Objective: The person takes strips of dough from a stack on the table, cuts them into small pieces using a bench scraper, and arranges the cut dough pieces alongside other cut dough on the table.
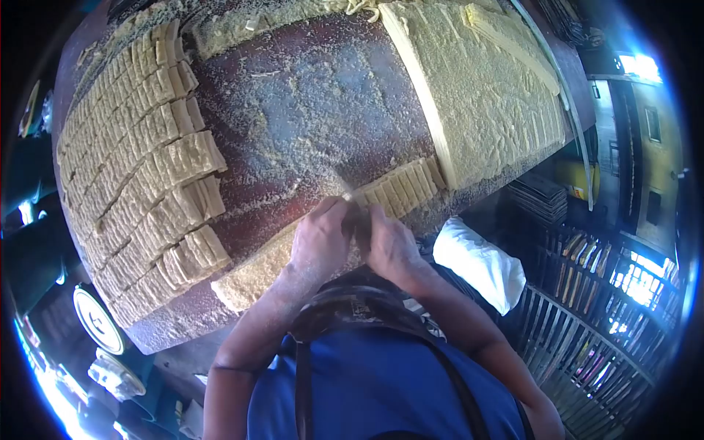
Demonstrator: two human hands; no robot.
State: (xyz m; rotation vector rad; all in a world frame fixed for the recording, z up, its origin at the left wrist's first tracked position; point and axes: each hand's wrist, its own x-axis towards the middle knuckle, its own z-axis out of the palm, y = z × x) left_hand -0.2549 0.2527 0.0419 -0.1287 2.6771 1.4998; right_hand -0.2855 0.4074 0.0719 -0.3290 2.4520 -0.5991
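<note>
Near the table's front edge lies a long, crumb-coated dough strip. Its right part is cut into several narrow pieces. My left hand is closed over the strip just left of the cut, its fingers curled onto the dough. Close beside it, my right hand is closed on a knife, whose blade is blurred and points away across the strip. The handle is mostly hidden by my fingers.
Rows of cut dough pieces cover the left of the dark red table. A thick crumb-coated slab with a loose strip on it lies at right. Beyond the front edge are a white bag and a round dial.
</note>
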